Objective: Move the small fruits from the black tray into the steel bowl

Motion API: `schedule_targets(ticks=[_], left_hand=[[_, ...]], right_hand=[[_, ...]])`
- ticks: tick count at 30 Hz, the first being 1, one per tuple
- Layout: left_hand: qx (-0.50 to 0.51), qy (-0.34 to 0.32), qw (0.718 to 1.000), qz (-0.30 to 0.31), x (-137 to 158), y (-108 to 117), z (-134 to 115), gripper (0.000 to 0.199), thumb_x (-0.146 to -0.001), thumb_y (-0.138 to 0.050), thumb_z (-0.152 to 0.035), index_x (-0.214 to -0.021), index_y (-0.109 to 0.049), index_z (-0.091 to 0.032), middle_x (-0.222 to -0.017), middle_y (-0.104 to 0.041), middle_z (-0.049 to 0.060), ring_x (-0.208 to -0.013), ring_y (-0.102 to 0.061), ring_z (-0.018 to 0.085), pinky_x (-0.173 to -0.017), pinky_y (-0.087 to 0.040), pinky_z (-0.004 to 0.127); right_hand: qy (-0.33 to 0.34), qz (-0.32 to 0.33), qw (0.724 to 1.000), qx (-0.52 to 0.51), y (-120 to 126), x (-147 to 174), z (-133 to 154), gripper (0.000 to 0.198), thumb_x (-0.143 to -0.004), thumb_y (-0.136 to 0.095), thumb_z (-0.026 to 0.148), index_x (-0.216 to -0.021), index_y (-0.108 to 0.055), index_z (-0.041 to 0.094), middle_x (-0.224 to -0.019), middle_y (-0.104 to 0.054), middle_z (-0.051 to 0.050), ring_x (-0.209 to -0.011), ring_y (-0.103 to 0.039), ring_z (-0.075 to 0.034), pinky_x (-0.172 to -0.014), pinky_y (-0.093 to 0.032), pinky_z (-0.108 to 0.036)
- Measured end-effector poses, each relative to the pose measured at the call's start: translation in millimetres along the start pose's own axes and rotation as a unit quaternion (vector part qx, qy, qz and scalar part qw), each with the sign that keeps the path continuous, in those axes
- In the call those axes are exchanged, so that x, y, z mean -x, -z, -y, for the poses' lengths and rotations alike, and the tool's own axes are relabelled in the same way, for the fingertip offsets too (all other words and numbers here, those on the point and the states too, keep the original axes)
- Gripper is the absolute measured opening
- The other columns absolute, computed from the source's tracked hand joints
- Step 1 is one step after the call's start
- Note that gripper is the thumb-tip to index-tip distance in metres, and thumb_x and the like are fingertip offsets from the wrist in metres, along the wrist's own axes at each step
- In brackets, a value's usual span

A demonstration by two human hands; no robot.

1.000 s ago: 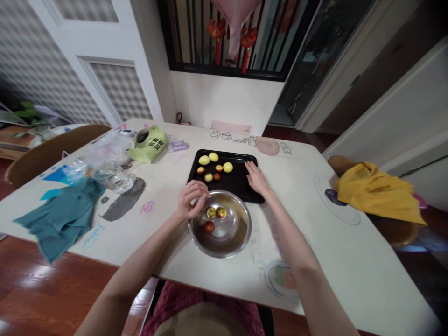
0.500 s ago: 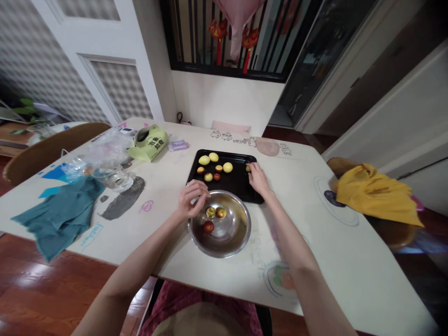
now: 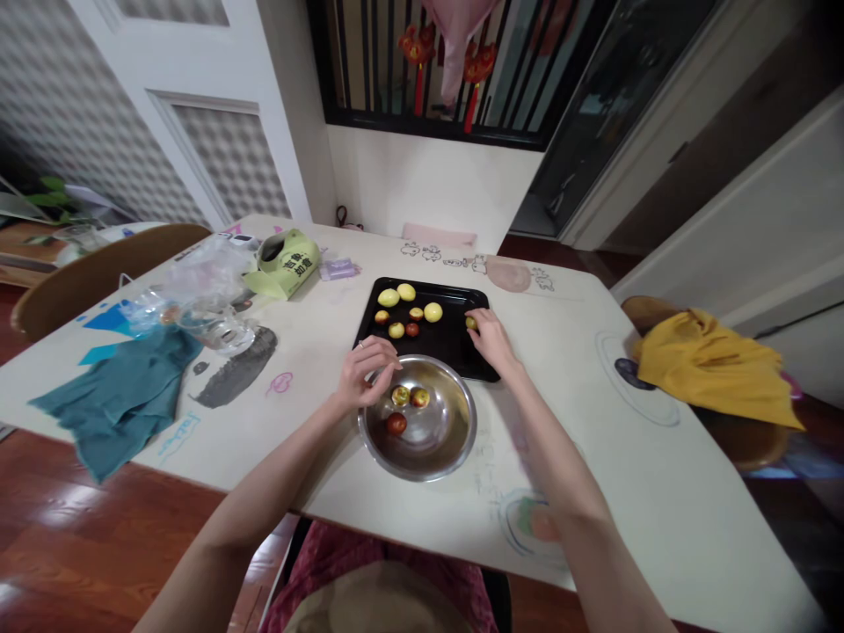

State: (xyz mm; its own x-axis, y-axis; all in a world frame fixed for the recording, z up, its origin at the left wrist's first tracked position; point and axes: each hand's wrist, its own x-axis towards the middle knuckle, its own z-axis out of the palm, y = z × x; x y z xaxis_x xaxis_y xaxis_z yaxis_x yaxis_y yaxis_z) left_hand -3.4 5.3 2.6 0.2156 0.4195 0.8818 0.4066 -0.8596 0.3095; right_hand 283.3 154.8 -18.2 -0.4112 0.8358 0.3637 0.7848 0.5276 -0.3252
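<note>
My right hand (image 3: 493, 341) reaches over the right side of a black tray (image 3: 454, 345), its fingertips closed around a small greenish-brown fruit (image 3: 470, 323). Several pale yellow fruits (image 3: 433, 312) lie on the tray's left half, along with smaller red-and-yellow fruits (image 3: 412, 330). In front of the tray stands a steel bowl (image 3: 435, 440) holding two yellow-red fruits (image 3: 419, 398) and one dark red fruit (image 3: 396, 424). My left hand (image 3: 369, 371) hovers at the bowl's upper left rim, fingers loosely bent and thumb apart, with nothing visible in it.
On the left of the white table lie a teal cloth (image 3: 125, 387), a clear glass cup (image 3: 228, 330), plastic bags (image 3: 211, 264), a green package (image 3: 290, 264) and a purple packet (image 3: 339, 269). A yellow cloth (image 3: 712, 369) drapes over a chair at the right.
The view has shifted slightly. My right fingers have closed further around the greenish-brown fruit at the tray's right side. My left hand stays by the bowl rim.
</note>
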Motion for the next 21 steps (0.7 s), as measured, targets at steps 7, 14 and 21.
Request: schedule_targets(ticks=[7,14,21], left_hand=[[0.004,0.004,1.000,-0.005,0,0,0,0.021,-0.101,-0.054,-0.018,-0.087,-0.070,-0.019,-0.079,-0.074,0.005,-0.081,-0.069,0.020,-0.079,-0.057,0.039],[0.005,0.003,1.000,-0.009,-2,0,-3,0.021,-0.101,-0.054,-0.018,-0.085,-0.068,-0.018,-0.078,-0.074,0.006,-0.080,-0.068,0.020,-0.079,-0.058,0.039],[0.008,0.002,1.000,-0.011,-1,0,0,0.021,-0.101,-0.054,-0.017,-0.085,-0.068,-0.018,-0.078,-0.073,0.006,-0.080,-0.068,0.020,-0.079,-0.058,0.038]], right_hand=[[0.134,0.024,0.981,-0.139,53,22,74,0.036,-0.095,-0.057,0.017,-0.129,-0.069,0.022,-0.127,-0.063,-0.012,-0.118,-0.063,-0.028,-0.105,-0.055,-0.046],[0.200,0.273,0.933,-0.122,80,51,127,0.029,-0.088,-0.062,0.004,-0.112,-0.068,0.019,-0.112,-0.068,-0.008,-0.102,-0.068,-0.024,-0.091,-0.055,-0.038],[0.160,0.382,0.906,-0.081,76,65,126,0.035,-0.079,-0.060,-0.007,-0.101,-0.067,0.019,-0.110,-0.073,-0.006,-0.105,-0.068,-0.022,-0.091,-0.051,-0.031]])
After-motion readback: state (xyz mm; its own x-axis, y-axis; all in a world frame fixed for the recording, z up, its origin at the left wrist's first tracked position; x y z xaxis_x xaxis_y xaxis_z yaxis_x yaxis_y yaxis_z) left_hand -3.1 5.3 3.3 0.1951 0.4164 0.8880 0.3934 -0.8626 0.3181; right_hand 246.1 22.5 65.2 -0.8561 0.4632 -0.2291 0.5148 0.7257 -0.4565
